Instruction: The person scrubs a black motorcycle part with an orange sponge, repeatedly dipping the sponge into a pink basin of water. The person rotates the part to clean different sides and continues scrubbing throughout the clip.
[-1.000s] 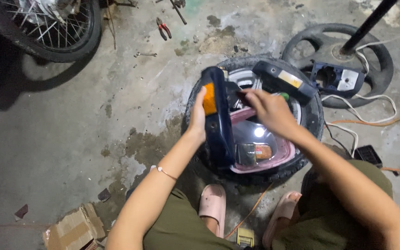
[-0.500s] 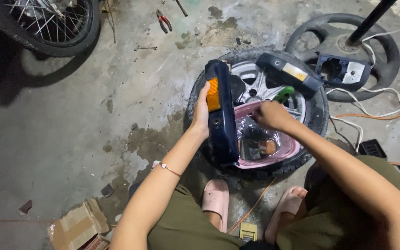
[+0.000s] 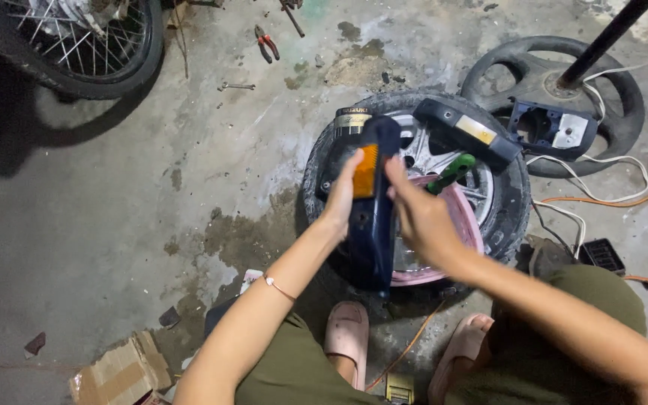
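On a stained concrete workshop floor (image 3: pixel 114 225), a person squats over a tyre and alloy wheel (image 3: pixel 504 187) lying flat, and holds a dark blue motorcycle body panel (image 3: pixel 373 225) on edge above it. The panel stands nearly upright between the two hands, its orange reflector (image 3: pixel 366 171) facing the left side. The left hand (image 3: pixel 341 196) presses flat against the panel's left face, fingers straightened up beside the reflector and touching it. The right hand (image 3: pixel 418 214) clasps the panel's right face from the opposite side, fingers curled around its edge, so that the panel is sandwiched between both palms. Behind the right hand, a pink plastic housing (image 3: pixel 465 225) lies on the wheel, with a green-handled tool (image 3: pixel 451 172) resting just beyond the fingers. A black panel piece with a yellow sticker (image 3: pixel 466 133) lies across the tyre's far side. Farther right, a second black wheel (image 3: pixel 624 105) lies on the floor, with a black pole (image 3: pixel 601 41) rising from it and a black bracket (image 3: pixel 549 129) lying on it. A spoked motorcycle wheel (image 3: pixel 84 45) stands at upper left, red-handled pliers (image 3: pixel 266 43) lie near it, and torn cardboard (image 3: pixel 118 369) sits by the person's left knee.
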